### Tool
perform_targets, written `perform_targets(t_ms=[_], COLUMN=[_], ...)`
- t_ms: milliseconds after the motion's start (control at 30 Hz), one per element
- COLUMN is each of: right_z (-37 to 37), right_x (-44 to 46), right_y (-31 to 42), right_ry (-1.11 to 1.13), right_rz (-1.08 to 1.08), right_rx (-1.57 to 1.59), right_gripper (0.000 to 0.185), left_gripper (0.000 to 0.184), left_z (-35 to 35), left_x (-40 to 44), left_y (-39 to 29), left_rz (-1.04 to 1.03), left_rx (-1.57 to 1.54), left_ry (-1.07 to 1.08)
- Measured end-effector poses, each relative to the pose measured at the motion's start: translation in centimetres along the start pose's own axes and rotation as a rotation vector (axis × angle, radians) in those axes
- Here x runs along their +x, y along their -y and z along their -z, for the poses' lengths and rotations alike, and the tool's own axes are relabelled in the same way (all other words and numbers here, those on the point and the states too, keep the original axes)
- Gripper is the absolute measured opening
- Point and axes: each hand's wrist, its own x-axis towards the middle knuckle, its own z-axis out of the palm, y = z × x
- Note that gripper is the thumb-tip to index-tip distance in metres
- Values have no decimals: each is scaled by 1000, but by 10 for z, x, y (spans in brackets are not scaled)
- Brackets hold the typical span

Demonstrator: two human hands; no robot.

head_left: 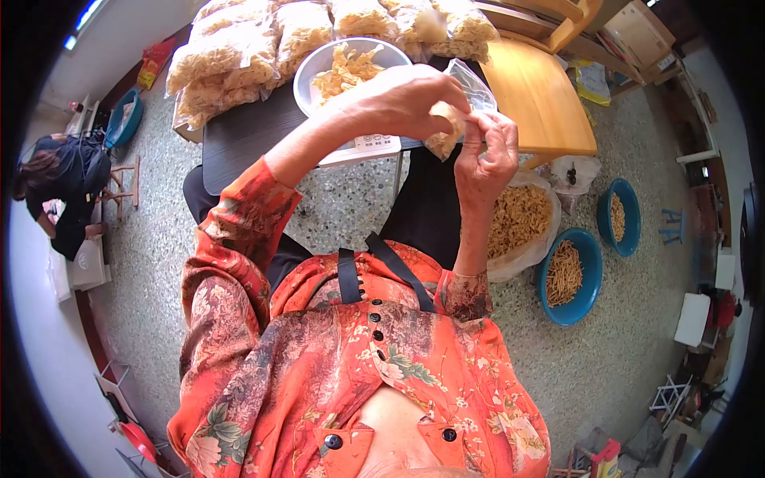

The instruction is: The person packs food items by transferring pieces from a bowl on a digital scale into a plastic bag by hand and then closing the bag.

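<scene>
Fingers (496, 139) on bag (472, 84) of flakes (443, 143)

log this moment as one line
left hand: at plastic bag | right hand: pinching plastic bag | bowl: dried pieces inside | filled bags: piled behind bowl

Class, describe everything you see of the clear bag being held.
The clear bag, pinched by the right hand with the left hand curled against it, looks like thin, creased plastic. Its see-through part flares beyond them; pale yellow, flaky pieces bulge lower down. It shows right of the white bowl in the picture. Hands hide part of it; its mouth is unclear.
</scene>
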Motion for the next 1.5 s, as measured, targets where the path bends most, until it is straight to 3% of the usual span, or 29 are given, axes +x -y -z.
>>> perform_targets(t_ms=[67,133,233,333,367,467,600,667,700,833,1133,1300,1333,1500], right_z=[-1,0,-1,-1,0,3,3,2,1,-2,-3,-5,-4,-6], right_x=[0,-1,1,3,3,2,3,2,1,2,1,3,2,2], right_y=[1,2,5,6,6,3,0,-1,-1,4,3,5,5,2], right_ry=[-13,-14,15,10,2,-4,3,16,29,43,65,60,56,56], right_rz=[48,39,30,24,25,-1,24,18,15,16,4,17,15,-2], right_rx=[1,-14,-8,-13,-8,-25,-51,-48,-49,-34,-36,-18,-18,-2], right_gripper=[6,5,4,4,4,4,4,4,3,3,3,4,4,4], left_gripper=[34,36,38,37,33,20,14,21,27,32,12,9,9,17], left_z=[-7,1,2,20,34,47,71,68,63,32,25,45,55,69], left_x=[-1,7,14,12,10,-5,-37,-49,-54,-71,-61,-66,-66,-76], left_y=[3,-12,-12,-6,-10,20,36,41,38,61,74,71,60,81], left_rz=[14,201,274,145,279,194,357,310,391,337,360,276,442,556], left_rx=[76,171,181,-34,-159,-417,-127,116,99,119,135,138,-12,-571], left_ry=[-7,177,333,266,298,12,-15,149,189,44,85,-74,-70,-284])
